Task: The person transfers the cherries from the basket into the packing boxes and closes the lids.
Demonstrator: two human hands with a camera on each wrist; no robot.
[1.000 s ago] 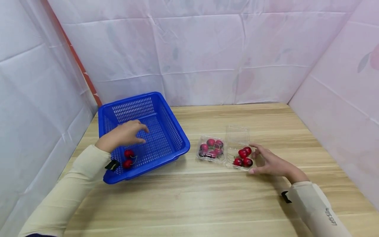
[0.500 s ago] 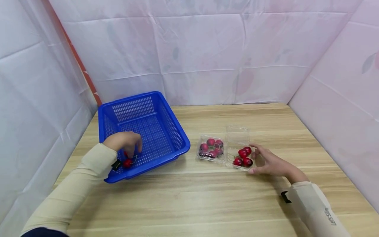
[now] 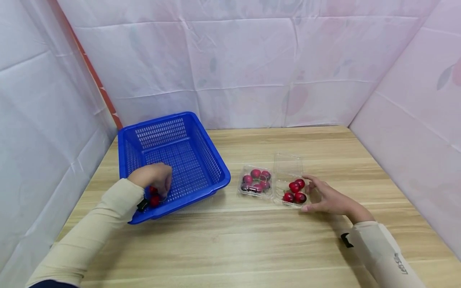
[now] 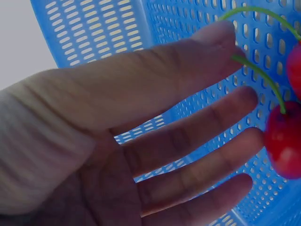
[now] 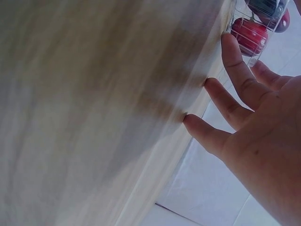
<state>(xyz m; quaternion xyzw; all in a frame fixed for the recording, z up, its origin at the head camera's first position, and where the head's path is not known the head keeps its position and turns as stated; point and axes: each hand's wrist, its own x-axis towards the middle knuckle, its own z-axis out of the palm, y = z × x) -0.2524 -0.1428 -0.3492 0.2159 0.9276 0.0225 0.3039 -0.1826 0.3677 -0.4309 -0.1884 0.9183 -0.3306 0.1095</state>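
Inside the blue basket [image 3: 212, 148], my left hand [image 3: 155, 176] reaches down to two red cherries [image 3: 154, 200]. In the left wrist view its thumb and index finger pinch a green stem [image 4: 261, 75] of the cherries [image 4: 285, 139]; the other fingers extend loosely. My right hand [image 3: 327, 198] rests beside an open clear plastic box [image 3: 282, 182] that holds several cherries [image 3: 295, 186]. Thumb and forefinger touch the box's right side near its corners. In the right wrist view other fingertips [image 5: 188, 118] rest on the table.
A second clear box [image 3: 242, 191], lid down and filled with several cherries, stands between the basket and the open box. The wooden table [image 3: 230, 248] runs in front. White fabric walls [image 3: 237, 72] enclose the back and both sides.
My left hand has moved down and slightly toward me in the basket, from hovering with fingers spread to pinching the cherry stem. The right hand has stayed at the open box.
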